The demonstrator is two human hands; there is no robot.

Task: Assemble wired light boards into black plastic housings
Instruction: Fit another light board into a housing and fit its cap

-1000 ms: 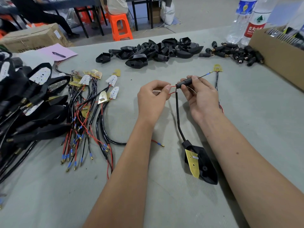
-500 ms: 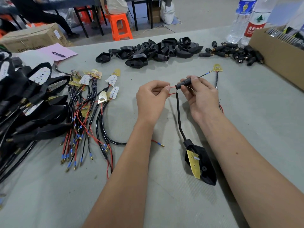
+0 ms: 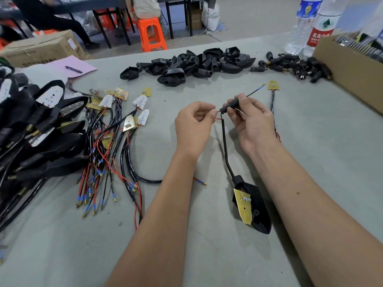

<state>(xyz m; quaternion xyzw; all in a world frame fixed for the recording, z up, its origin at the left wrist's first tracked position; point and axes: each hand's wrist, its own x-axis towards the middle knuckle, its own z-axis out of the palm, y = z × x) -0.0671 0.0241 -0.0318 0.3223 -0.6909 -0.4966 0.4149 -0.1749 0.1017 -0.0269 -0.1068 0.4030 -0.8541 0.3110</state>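
Grey felt covers the tabletop (image 3: 207,255) where we work. Our left hand (image 3: 193,125) pinches a red wire (image 3: 217,111) between thumb and forefinger, while our right hand (image 3: 251,121) grips a black sleeve (image 3: 230,106) at the cable's (image 3: 224,146) upper end. That cable runs down to a black housing (image 3: 259,214) lying between our forearms, with a yellow light board (image 3: 243,206) resting tilted in it. Loose wired boards (image 3: 116,125) lie to our left, and empty housings (image 3: 186,65) are heaped at the far side.
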